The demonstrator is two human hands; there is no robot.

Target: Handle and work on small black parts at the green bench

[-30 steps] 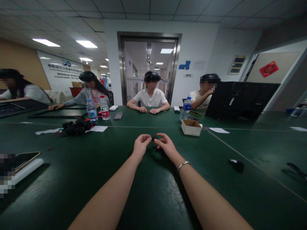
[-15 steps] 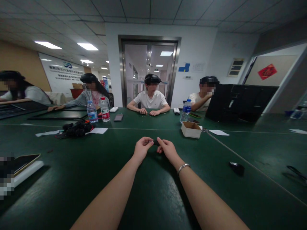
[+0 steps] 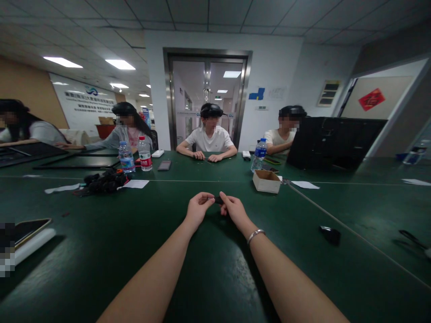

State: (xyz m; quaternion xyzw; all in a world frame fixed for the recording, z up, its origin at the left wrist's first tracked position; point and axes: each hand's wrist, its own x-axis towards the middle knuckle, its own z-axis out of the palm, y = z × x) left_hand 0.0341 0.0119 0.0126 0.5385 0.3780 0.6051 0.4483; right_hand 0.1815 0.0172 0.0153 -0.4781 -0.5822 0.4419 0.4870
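A small dark piece (image 3: pixel 218 200) is pinched between my two hands, just above the green table (image 3: pixel 215 255); its kind is too small to make out. My left hand (image 3: pixel 199 208) grips its left end between thumb and fingertips. From the other side my right hand (image 3: pixel 234 210) closes on it, thumb on top and fingers curled below. A silver bangle (image 3: pixel 256 236) circles my right wrist. Beyond my hands, slightly right, stands an open cardboard box (image 3: pixel 266 183).
Bottles (image 3: pixel 126 158) stand at the back left, near a heap of black gear (image 3: pixel 105 181). Another bottle (image 3: pixel 259 154) is behind the box. A phone (image 3: pixel 32 229) lies at left, a glossy black object (image 3: pixel 330 235) at right. Several people sit opposite, one behind a large black panel (image 3: pixel 336 143).
My hands keep their pinch on the small dark piece with hardly any motion. The view has turned slightly right. Across the table, the person at right has lowered a hand from the face.
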